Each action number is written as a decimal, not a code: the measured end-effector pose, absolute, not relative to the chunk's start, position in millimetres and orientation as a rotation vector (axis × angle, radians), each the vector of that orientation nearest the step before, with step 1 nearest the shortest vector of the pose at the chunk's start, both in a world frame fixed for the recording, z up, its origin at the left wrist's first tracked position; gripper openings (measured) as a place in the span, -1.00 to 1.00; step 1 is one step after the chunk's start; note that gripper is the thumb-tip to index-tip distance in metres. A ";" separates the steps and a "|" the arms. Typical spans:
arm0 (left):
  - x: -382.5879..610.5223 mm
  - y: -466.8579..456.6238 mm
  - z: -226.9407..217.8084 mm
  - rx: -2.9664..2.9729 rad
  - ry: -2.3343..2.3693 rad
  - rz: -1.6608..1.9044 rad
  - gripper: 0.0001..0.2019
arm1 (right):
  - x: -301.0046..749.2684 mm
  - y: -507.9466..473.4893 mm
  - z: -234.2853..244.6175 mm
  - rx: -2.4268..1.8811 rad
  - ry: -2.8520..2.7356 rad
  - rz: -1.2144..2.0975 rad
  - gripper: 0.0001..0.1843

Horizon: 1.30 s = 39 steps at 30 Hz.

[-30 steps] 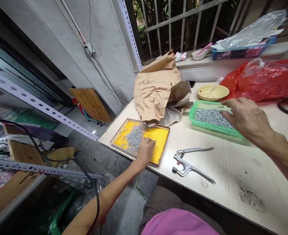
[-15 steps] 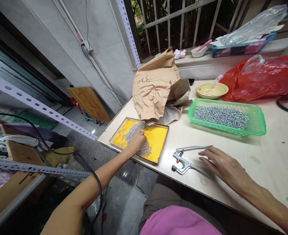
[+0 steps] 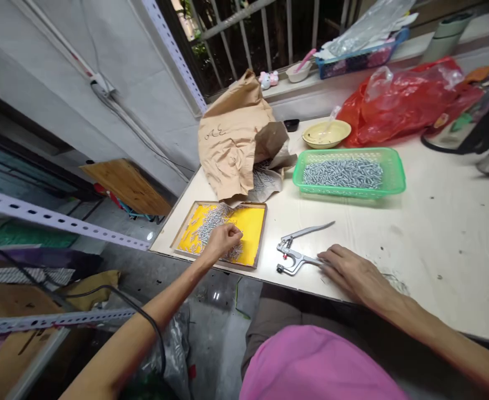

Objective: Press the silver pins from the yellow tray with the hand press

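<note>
My left hand [image 3: 224, 240] is above a shallow tray [image 3: 265, 222] with a yellow base, thumb and fingertips pinched together. Whatever they hold is too small to make out. Small silvery metal pins [image 3: 211, 225] lie heaped and scattered on the yellow base under and beside it. My right hand [image 3: 350, 272] rests low over the table, fingers stretched out, their tips at the end of the lower handle of grey hand pliers [image 3: 296, 258]. These spring-loaded pliers lie on the tabletop with handles spread, jaw toward the left; the lower handle's end is hidden by my fingers.
Behind the tray slumps a brown paper sack [image 3: 231, 150], its mouth spilling metal pieces. A green plastic basket [image 3: 394, 172] holds many more. Further back are a yellow bowl [image 3: 326, 135], a red plastic bag [image 3: 402, 105] and a kettle [image 3: 456, 122]. A cable [image 3: 144, 316] crosses my left forearm.
My left hand has lifted slightly from the pins, fingers now pinched. My right hand has come down from between the pliers' handles to the lower one. The view has swung right.
</note>
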State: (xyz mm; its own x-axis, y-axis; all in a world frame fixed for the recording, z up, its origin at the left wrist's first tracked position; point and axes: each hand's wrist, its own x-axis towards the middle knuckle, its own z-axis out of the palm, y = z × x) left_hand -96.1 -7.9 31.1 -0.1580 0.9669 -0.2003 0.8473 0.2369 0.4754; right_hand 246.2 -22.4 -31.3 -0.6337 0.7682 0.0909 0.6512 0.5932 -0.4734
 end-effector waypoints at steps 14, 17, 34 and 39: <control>1.1 -22.3 8.9 1.533 1.853 0.258 -0.92 | 244.4 -6.4 -24.7 -1.359 -2.703 0.375 -0.80; 1.5 -22.3 4.6 2.007 1.891 0.011 -0.87 | 246.6 -4.2 -26.1 -1.349 -2.716 0.367 -0.80; 3.8 -20.2 9.6 2.554 1.521 -0.720 -0.77 | 248.0 -6.3 -29.9 -1.359 -2.678 0.350 -0.83; 0.8 -17.2 12.3 2.571 1.413 -0.673 -0.77 | 247.2 -7.2 -32.8 -1.364 -2.662 0.348 -0.83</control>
